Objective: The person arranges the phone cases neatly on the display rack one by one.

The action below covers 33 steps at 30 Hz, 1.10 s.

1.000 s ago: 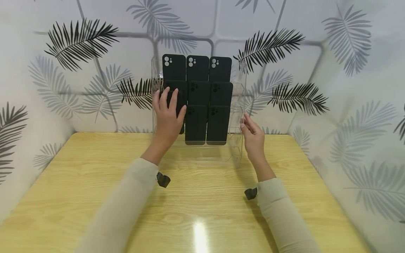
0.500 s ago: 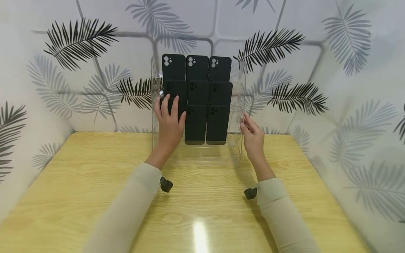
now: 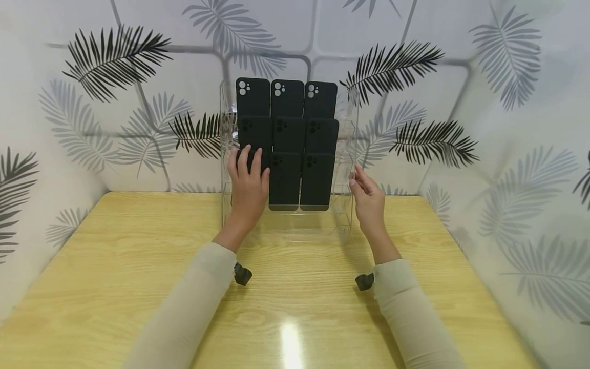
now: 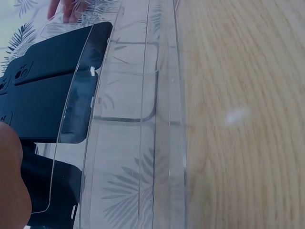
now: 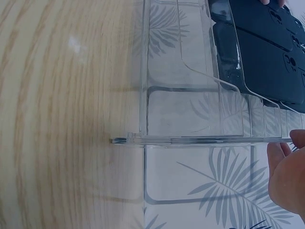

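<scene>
A clear acrylic display stand (image 3: 295, 237) holds black phone cases (image 3: 286, 182) in three tiers. My left hand (image 3: 249, 192) grips the phone case (image 4: 55, 186) at the left of the lowest filled tier, fingers over its front and thumb by its right edge. Its lower end shows behind the clear lip in the left wrist view; most of it is hidden by the hand in the head view. My right hand (image 3: 370, 202) pinches the right side panel of the stand between thumb and fingers. In the right wrist view those fingers (image 5: 288, 176) lie at the panel's edge.
The stand rests near the back of a wood-grain table (image 3: 295, 287), close to a wall (image 3: 193, 61) with a leaf pattern. A bare clear tier (image 3: 318, 223) lies below the lowest cases. Small black wrist cameras (image 3: 243, 274) sit at both cuffs.
My left hand has moved down with the phone case, from over the middle tier to the lower tier, uncovering the case behind. The right hand stays at the panel.
</scene>
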Tool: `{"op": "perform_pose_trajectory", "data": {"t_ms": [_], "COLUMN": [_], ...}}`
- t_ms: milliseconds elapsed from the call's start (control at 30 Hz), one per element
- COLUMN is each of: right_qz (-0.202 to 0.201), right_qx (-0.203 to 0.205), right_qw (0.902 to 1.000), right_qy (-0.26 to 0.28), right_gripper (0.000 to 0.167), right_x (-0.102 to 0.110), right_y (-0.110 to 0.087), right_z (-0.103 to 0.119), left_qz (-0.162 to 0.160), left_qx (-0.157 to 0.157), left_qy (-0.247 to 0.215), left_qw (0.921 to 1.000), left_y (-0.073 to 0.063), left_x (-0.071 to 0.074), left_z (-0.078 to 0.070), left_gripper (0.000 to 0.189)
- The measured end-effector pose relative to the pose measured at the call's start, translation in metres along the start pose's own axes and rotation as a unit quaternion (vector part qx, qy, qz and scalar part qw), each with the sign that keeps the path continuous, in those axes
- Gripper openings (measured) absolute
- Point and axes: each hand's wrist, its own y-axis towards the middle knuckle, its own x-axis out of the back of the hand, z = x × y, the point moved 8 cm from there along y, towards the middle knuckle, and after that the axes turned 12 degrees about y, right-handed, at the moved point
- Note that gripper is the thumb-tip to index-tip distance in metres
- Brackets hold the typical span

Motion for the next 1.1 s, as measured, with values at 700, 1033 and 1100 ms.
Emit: {"op": "perform_pose_trajectory", "data": {"t_ms": [700, 1033, 1100], "right_qz": [-0.005, -0.002, -0.002], "right_qx": [0.006, -0.004, -0.007], "right_qw": [1.0000, 1.0000, 1.0000], "right_qy": [-0.003, 0.002, 0.003], "right_gripper": [0.046, 0.048, 0.048], "right_x": [-0.0013, -0.0005, -0.0005], "right_y": [0.0014, 0.0004, 0.0003], "right_z": [0.0004, 0.0003, 0.0002], "left_qz": [0.002, 0.014, 0.015], "left_qx": [0.064, 0.027, 0.029], "left_qy": [-0.006, 0.060, 0.080], "left_qw": [0.9980, 0.9977, 0.9962], "left_y": [-0.0046, -0.0027, -0.0025], "left_x": [0.0006, 0.0047, 0.0061], "left_z": [-0.0010, -0.0020, -0.0013], "left_gripper": [0.047, 0.049, 0.049]}}
